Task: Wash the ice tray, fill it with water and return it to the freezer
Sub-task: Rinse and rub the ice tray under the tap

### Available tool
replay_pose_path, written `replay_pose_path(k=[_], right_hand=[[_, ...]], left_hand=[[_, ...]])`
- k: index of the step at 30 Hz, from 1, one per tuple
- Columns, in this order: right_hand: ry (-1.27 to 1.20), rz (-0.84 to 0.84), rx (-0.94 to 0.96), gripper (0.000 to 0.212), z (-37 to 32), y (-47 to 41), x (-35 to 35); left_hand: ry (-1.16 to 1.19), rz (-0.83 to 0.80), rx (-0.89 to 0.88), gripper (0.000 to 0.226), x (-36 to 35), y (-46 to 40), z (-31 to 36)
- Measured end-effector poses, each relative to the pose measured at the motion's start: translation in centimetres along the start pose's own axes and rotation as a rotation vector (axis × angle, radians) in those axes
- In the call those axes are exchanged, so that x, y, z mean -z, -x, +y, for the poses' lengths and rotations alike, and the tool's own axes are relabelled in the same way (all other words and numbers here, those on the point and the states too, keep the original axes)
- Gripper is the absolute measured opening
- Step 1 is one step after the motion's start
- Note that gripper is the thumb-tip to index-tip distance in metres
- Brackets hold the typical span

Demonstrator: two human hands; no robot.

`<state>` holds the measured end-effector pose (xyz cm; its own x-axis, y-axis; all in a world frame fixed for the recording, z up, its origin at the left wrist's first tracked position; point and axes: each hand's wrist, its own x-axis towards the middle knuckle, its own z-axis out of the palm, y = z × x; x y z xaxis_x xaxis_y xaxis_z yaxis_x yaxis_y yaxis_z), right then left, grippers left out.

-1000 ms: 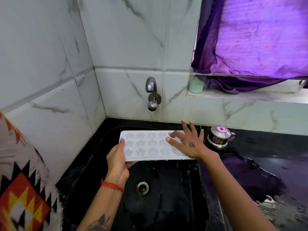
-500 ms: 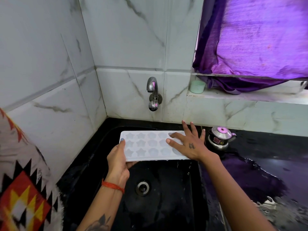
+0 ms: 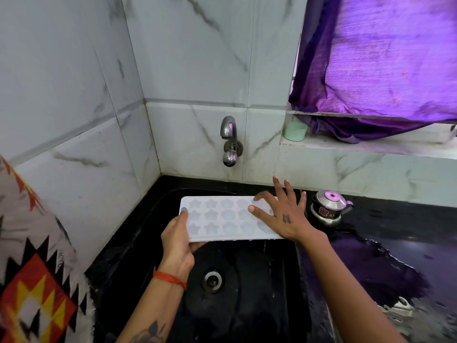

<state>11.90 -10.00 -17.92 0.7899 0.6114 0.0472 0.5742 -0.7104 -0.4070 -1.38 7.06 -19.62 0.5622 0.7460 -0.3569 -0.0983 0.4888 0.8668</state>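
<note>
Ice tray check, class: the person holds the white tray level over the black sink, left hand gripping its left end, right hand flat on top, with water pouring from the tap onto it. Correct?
Not quite. The head view shows the tap dry: no water falls onto the ice tray. The rest stands: left hand grips its left end, right hand lies flat on top, over the black sink.

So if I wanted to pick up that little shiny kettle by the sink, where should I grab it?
Take the little kettle by the round knob on its lid, coming straight down from above. It stands upright on the black counter, so the top is free. The small spout sticks out to the right and looks too tiny for a good grip. A side handle can't be made out here.
</note>
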Motion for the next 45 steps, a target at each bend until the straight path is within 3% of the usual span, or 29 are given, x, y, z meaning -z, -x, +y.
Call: replay_pose_path(k=[14,23,35,45], right_hand=[[0.114,-0.118,0.074,0.057,-2.2,-0.5,-1.0],[0.243,-0.062,0.104,0.058,-1.8,-0.3,-0.8],[0.146,-0.122,0.105,0.060,-2.2,-0.2,-0.8],[0.224,-0.070,0.102,0.066,-1.8,-0.1,-1.0]], left_hand=[[-0.002,-0.005,-0.007,0.015,-0.4,0.3,0.1],[0.000,-0.009,-0.006,0.015,-0.1,0.5,0.1],[0.007,-0.006,0.001,0.015,0.0,0.4,0.1],[0.003,-0.004,-0.002,0.015,0.1,0.5,0.1]])
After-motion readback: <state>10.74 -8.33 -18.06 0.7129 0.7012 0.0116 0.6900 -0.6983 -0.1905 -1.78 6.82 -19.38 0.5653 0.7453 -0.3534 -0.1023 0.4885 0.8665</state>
